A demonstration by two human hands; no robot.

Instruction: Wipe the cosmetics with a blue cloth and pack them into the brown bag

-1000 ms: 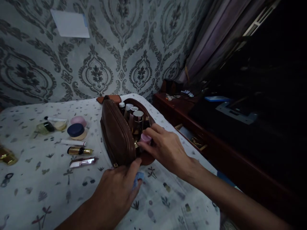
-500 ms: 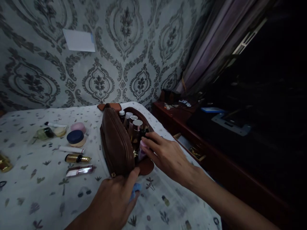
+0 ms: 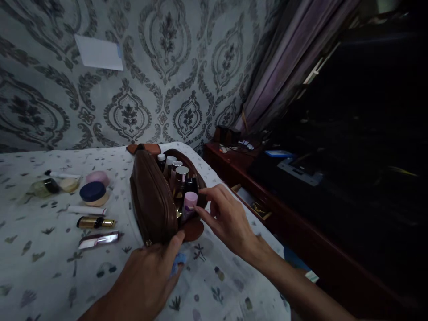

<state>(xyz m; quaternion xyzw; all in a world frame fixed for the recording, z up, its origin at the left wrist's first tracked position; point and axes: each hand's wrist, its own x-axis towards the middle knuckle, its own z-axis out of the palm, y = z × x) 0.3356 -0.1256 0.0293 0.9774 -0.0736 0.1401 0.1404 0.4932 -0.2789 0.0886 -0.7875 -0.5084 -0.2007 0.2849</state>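
Note:
A brown toiletry bag [image 3: 152, 196] stands unzipped on the bed, packed with upright bottles. Nearest me in it is a small pink-capped bottle [image 3: 190, 200], next to a silver-capped bottle [image 3: 182, 174]. My right hand [image 3: 230, 218] is at the bag's right side, thumb and index finger apart around the pink cap's edge; it holds nothing. My left hand [image 3: 147, 276] grips the near end of the bag, its thumb against the leather and its other fingers mostly hidden. Something blue and soft [image 3: 179, 263] shows between its thumb and fingers; I cannot make out what it is.
Left of the bag lie a navy-lidded jar [image 3: 92, 191], a pink round case [image 3: 97, 178], a gold lipstick [image 3: 95, 222], a lip gloss tube [image 3: 99, 239] and a white tube [image 3: 87, 210]. A dark red cabinet [image 3: 230, 167] with an open drawer [image 3: 252, 203] borders the bed's right edge.
My right hand's fingers have come off the pink-capped bottle and spread, leaving it upright inside the bag. My left hand stays at the bag's end. The view has turned slightly right.

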